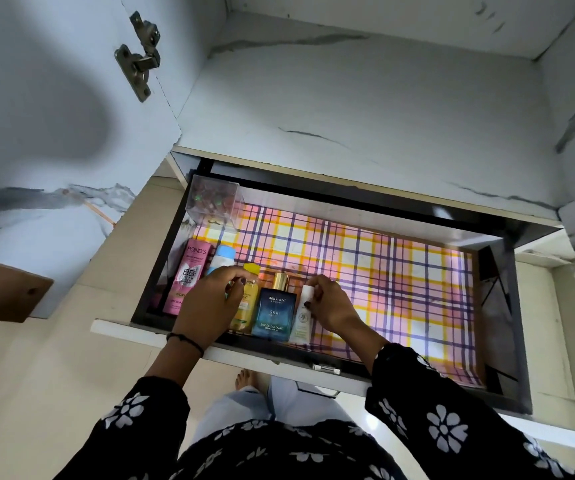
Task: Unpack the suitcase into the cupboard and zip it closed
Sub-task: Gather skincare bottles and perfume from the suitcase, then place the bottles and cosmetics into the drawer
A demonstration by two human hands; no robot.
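**Toiletries lined up in the drawer**

The right hand (331, 306) pinches the white tube (302, 320) by its cap. The tube lies front-to-back in the drawer (116, 329), just right of the cologne box (274, 317). The left hand (210, 299) curls over the yellow bottle (247, 308).

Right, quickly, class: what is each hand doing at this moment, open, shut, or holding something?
Left hand: pinches the yellow bottle near its cap.
Right hand: pinches the white tube at its cap.

Glossy checked drawer liner (400, 271)
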